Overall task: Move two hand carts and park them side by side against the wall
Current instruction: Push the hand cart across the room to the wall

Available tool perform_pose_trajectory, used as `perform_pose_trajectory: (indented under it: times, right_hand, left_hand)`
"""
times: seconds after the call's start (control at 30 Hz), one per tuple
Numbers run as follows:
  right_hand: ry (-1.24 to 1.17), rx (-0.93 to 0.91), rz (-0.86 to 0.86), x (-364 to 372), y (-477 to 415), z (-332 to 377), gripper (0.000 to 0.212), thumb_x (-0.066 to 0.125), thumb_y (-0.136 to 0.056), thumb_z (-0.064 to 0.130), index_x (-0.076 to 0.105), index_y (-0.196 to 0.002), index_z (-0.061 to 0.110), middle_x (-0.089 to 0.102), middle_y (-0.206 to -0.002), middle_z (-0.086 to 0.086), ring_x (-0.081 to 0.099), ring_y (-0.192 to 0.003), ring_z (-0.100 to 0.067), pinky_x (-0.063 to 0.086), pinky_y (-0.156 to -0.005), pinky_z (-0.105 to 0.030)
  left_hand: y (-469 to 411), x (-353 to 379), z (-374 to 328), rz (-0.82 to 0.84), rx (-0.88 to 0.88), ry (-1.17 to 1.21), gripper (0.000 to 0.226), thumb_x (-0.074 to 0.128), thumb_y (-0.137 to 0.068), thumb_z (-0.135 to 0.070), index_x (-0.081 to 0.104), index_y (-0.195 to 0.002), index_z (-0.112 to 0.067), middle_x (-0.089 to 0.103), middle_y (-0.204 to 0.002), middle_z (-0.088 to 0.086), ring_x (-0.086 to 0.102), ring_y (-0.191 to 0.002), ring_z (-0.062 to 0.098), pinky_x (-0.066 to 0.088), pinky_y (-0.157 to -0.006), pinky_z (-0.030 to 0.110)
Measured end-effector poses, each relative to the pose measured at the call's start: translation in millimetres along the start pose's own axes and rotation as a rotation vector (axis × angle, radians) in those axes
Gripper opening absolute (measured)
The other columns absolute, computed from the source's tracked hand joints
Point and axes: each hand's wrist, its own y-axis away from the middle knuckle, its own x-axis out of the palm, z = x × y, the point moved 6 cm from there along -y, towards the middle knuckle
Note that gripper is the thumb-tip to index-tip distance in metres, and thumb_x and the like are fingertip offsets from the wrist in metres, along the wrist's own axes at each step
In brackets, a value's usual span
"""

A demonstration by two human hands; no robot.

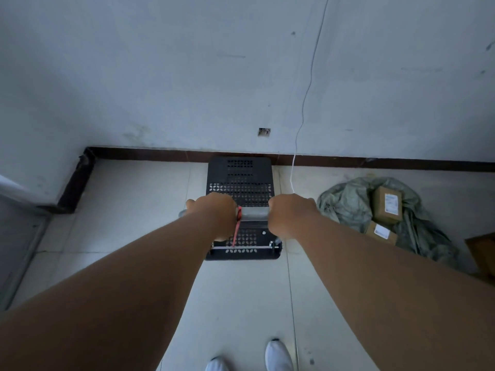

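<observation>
Cart [240, 183] at frame centre, nose touching the wall [187, 76]; left hand [214, 214] and right hand [290, 214] clenched on its handle [254, 214]: rigid, empty, likely rolls light.

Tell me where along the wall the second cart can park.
Bare floor lies left of the cart, bordered by the baseboard and the corner step at left. The right side is crowded: a green sack holding boxes and a hanging white cord. Both the left hand and the right hand grip the handle.
</observation>
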Motion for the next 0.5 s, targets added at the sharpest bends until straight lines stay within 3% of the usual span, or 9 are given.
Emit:
perform_pose_trajectory:
  times: [0.1, 0.4, 0.5]
  right_hand:
    - [-0.018, 0.011, -0.022, -12, -24, 2, 0.019, 0.051, -0.075, 0.01, 0.047, -0.078, 0.028, 0.061, -0.091, -0.001, 0.059, -0.095, -0.031, 0.046, -0.099, -0.056]
    - [-0.018, 0.041, 0.001, -24, -52, 4, 0.015, 0.052, -0.074, 0.012, 0.049, -0.08, 0.026, 0.062, -0.092, -0.002, 0.059, -0.094, -0.031, 0.047, -0.096, -0.055]
    - [-0.024, 0.06, 0.021, -23, -48, 5, 0.015, 0.053, -0.074, 0.013, 0.05, -0.08, 0.026, 0.062, -0.092, -0.001, 0.058, -0.097, -0.031, 0.046, -0.098, -0.054]
  left_hand:
    - [-22, -12, 7, 0.001, -0.052, 0.005, 0.024, 0.07, -0.094, -0.023, 0.054, -0.076, -0.027, 0.064, -0.085, 0.0, 0.064, -0.09, 0.03, 0.055, -0.096, 0.055]
    - [-44, -31, 5, -0.02, 0.032, -0.026, 0.013, 0.07, -0.095, -0.019, 0.062, -0.089, -0.029, 0.064, -0.083, -0.002, 0.066, -0.081, 0.022, 0.053, -0.099, 0.051]
    - [-41, -29, 6, -0.01, 0.019, -0.011, 0.02, 0.07, -0.095, -0.019, 0.057, -0.083, -0.029, 0.063, -0.083, -0.001, 0.065, -0.083, 0.024, 0.053, -0.098, 0.052]
